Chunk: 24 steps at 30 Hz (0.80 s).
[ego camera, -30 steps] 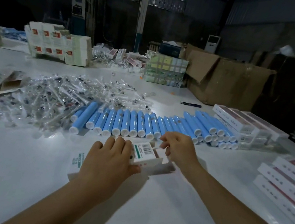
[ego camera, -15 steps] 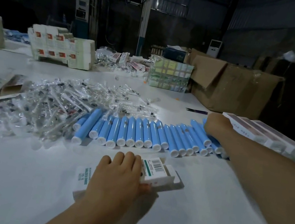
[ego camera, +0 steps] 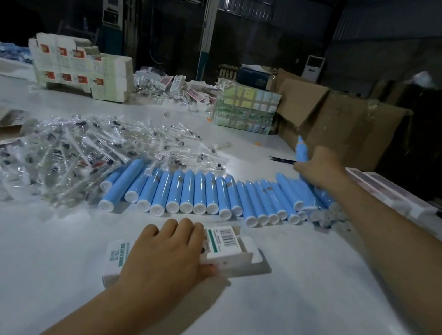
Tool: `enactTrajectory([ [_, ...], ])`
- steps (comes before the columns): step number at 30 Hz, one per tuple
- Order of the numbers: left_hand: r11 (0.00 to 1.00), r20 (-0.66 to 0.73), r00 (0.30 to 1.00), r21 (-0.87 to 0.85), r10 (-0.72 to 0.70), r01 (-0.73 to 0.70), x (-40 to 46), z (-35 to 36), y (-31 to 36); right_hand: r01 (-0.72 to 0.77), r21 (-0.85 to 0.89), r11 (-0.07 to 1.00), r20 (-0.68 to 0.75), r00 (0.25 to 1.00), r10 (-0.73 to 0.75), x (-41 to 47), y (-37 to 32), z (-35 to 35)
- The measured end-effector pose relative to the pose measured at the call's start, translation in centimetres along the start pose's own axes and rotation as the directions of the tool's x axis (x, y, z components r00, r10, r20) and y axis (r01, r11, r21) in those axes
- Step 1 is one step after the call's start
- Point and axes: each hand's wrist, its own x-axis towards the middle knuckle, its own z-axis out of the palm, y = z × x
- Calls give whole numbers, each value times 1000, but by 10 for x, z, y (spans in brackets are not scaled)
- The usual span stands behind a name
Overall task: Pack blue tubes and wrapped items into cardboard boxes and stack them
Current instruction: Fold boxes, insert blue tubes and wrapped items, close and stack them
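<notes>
A small white carton (ego camera: 229, 250) with a barcode flap lies open-ended on the white table, close to me. My left hand (ego camera: 168, 258) grips it from above, thumb along its near side. A long row of blue tubes (ego camera: 209, 194) with white caps lies behind it. At the row's right end my right hand (ego camera: 321, 170) holds one blue tube (ego camera: 302, 150) lifted and tilted upward. A heap of clear wrapped items (ego camera: 69, 149) spreads to the left of the tubes.
Stacked closed cartons (ego camera: 387, 190) sit at the right beyond my forearm. Large brown cardboard boxes (ego camera: 348, 127) stand at the back right, with a colourful bundle (ego camera: 243, 109) and flat carton blanks (ego camera: 80, 68) further back. A dark pen (ego camera: 281, 159) lies near my right hand.
My right hand left the carton flap, reached to the right end of the tube row and lifted one blue tube. My left hand stayed on the carton.
</notes>
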Motion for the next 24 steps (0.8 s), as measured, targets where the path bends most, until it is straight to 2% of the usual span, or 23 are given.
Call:
enactTrajectory([
  [1, 1000, -13, 1000, -9, -7, 7, -1, -1, 1, -16, 214, 977, -8, 1000, 18, -12, 0, -6],
  [3, 1000, -32, 999, -27, -14, 13, -3, -4, 2, -71, 601, 796, 38, 997, 61, -45, 3, -17],
  [5, 998, -56, 998, -58, -20, 17, -7, -8, 4, -100, 803, 588, 72, 995, 72, -82, 11, -16],
  [6, 997, -65, 998, -80, -26, 21, -8, -11, 5, -100, 840, 533, 72, 995, 73, -100, 14, -12],
  [9, 994, -67, 997, -104, -40, 32, -12, -13, 8, -100, 869, 484, 52, 992, 112, -142, 21, 11],
  [12, 998, -40, 999, -55, -37, 35, -12, -10, 10, -165, 905, 393, 113, 982, 151, -160, 19, 30],
  [14, 998, -30, 998, -34, -50, 49, -12, -10, 10, -168, 913, 371, 129, 983, 128, -168, 17, 39],
  [15, 998, -36, 998, -28, -59, 58, -11, -11, 10, -165, 911, 378, 136, 985, 104, -172, 16, 42],
  [19, 997, -63, 996, -33, -70, 68, -11, -10, 8, -222, 821, 526, 217, 973, 73, -183, 16, 53],
  [24, 998, -47, 997, -35, -58, 56, -10, -7, 4, -262, 822, 505, 219, 965, 144, -179, 18, 50],
])
